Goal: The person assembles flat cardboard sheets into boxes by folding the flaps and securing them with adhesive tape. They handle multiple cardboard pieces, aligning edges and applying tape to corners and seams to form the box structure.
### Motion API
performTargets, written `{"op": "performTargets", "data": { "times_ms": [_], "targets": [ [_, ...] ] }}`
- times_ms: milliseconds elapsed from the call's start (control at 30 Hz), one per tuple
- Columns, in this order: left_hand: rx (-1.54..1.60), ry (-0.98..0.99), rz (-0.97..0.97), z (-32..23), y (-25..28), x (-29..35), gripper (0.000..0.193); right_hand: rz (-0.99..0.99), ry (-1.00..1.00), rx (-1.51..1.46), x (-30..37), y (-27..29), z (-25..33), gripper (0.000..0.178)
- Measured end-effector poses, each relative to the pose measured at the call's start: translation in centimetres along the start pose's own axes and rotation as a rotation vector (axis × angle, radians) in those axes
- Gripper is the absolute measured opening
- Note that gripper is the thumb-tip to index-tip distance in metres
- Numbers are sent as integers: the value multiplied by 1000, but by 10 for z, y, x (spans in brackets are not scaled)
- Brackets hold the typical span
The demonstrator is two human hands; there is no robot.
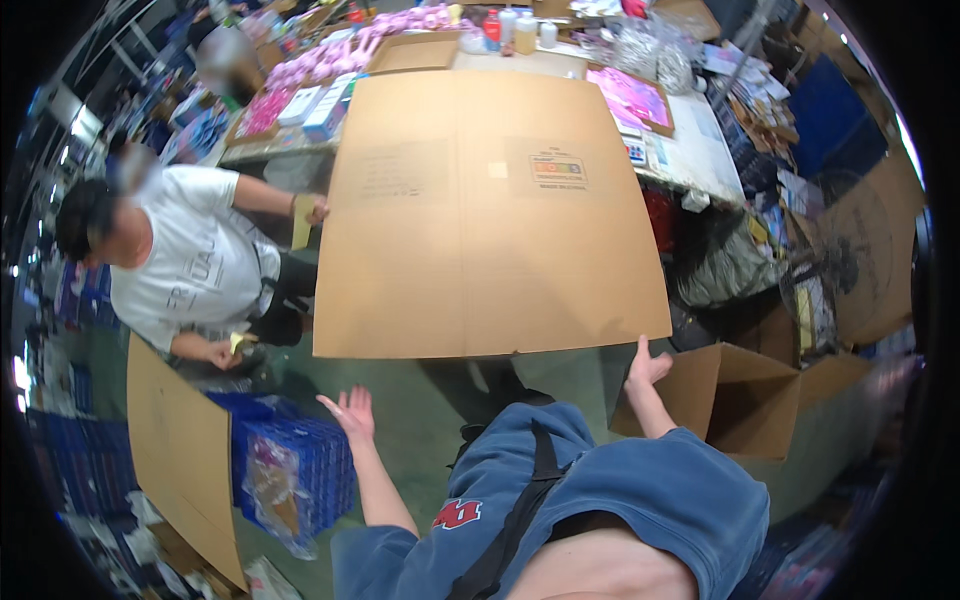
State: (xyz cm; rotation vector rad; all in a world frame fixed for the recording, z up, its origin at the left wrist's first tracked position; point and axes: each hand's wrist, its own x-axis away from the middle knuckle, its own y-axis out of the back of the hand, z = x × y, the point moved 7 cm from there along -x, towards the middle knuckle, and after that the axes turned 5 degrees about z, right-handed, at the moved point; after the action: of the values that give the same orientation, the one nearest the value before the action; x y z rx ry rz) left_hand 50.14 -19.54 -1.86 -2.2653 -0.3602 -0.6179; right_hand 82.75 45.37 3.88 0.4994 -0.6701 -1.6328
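A large brown cardboard sheet (pixel 480 260) with a fold line down its middle stretches before me, its far end over a table. My left hand (pixel 352 412) is open below the sheet's near left corner, palm up, fingers spread and apart from it. At the near right corner, my right hand (pixel 648 368) has its thumb raised at the sheet's edge, its other fingers pointing away to the right below it. Whether the thumb touches the cardboard is hard to tell. A co-worker's hand (pixel 317 209) is at the sheet's left edge, beside a yellow piece.
The co-worker (pixel 195 250) in a white shirt stands at left. Stacked blue crates (pixel 295 475) and another cardboard sheet (pixel 180 450) are lower left. An open carton (pixel 690 395) and a fan (pixel 835 260) stand right. Bottles (pixel 525 33) and pink items sit on the far table (pixel 700 150).
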Motion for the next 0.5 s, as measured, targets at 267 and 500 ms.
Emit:
{"op": "performTargets", "data": {
  "times_ms": [267,500],
  "targets": [
    [-220,-187,-35,12,-88,-93,51,84,212,463,-115,-52,45,79],
    [-19,33,358,5,-153,-61,51,253,-4,395,-144,-65,40,72]
  ]
}}
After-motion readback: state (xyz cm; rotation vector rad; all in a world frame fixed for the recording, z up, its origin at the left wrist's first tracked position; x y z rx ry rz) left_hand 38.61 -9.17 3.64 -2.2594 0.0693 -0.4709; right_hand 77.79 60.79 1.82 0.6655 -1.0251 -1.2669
